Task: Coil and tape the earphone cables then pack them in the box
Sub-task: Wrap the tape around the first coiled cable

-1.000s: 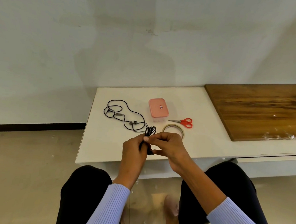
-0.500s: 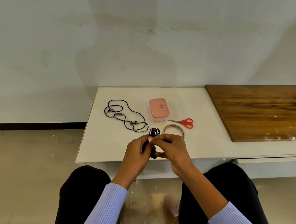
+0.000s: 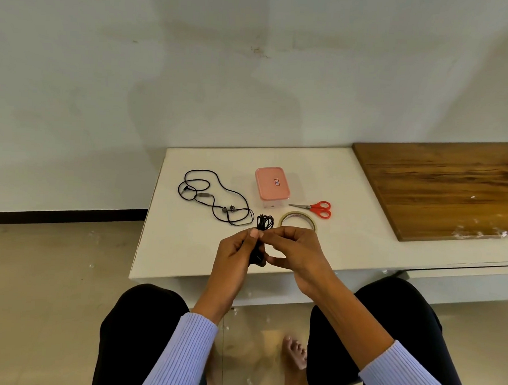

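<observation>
Setting: plain pale wall across upper frame; low white table [image 3: 347,250] at centre; beige floor below; seated person's dark-clad knees and lilac sleeves at bottom.
Held bundle: black coiled earphone cable [image 3: 263,226] at centre frame, loops sticking up above the fingers, lower end showing between the two hands.
Left hand [image 3: 234,256]: curled around the bundle from frame left, thumb tip pressed near its top.
Right hand [image 3: 295,250]: fingers curled in from frame right, pinching the same bundle at its top; thumb tip near its lower end.
Second earphone [image 3: 214,197]: loose and uncoiled on the table, left of centre, well apart from the hands.
Box [image 3: 272,187]: pink-lidded, closed, just above the hands in frame, between loose cable and scissors.
Scissors [image 3: 315,208]: red handles, right of the box.
Tape roll [image 3: 298,221]: flat on the table, just behind the right hand, partly hidden by it.
Likely step: finishing the coil, tape not yet applied, as far as can be told.
Doing it well: keep loops pinched firmly with one hand so nothing springs open; free the other to fetch tape; wrap around the bundle's middle, snug but not crushing the wire; keep plug and buds tucked in.
Risk: letting go with both hands likely undoes the coil.
</observation>
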